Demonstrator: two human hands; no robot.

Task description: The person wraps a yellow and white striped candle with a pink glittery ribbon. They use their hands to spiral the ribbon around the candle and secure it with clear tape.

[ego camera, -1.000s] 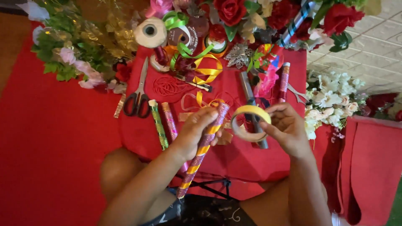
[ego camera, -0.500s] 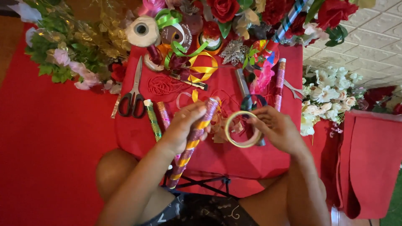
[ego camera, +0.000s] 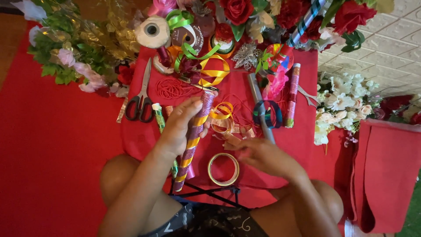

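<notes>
Beyond the left hand [ego camera: 182, 127], up and to its outer side, a pair of scissors with dark handles [ego camera: 140, 98] lies on the red cloth [ego camera: 302, 136], with a green glitter stick [ego camera: 158, 117] just beside the thumb side of the wrist. That hand is closed around a glitter-covered stick wound with a gold stripe [ego camera: 193, 140], gripping it near its upper third; the stick slants from beyond the fingers down past the wrist toward the lap. Between the two hands, and just below the right one, a clear tape ring [ego camera: 223, 169] lies flat on the cloth, touching neither hand as far as I can see. The right hand [ego camera: 263, 156] is blurred; its fingers look pinched together near some loose gold ribbon [ego camera: 226, 120], but I cannot tell whether it holds anything. Past its knuckles lie a grey rod [ego camera: 258, 103] and a second glitter stick [ego camera: 291, 96].

As a judgement, the held stick could slip or twist, since only one hand steadies it and its long lower end hangs free. The ribbon curls nearby could also snag it.

Motion blur hides the right fingertips. Flowers and spools crowd the far edge, overlapping too much to separate. Both forearms are cut off below.
</notes>
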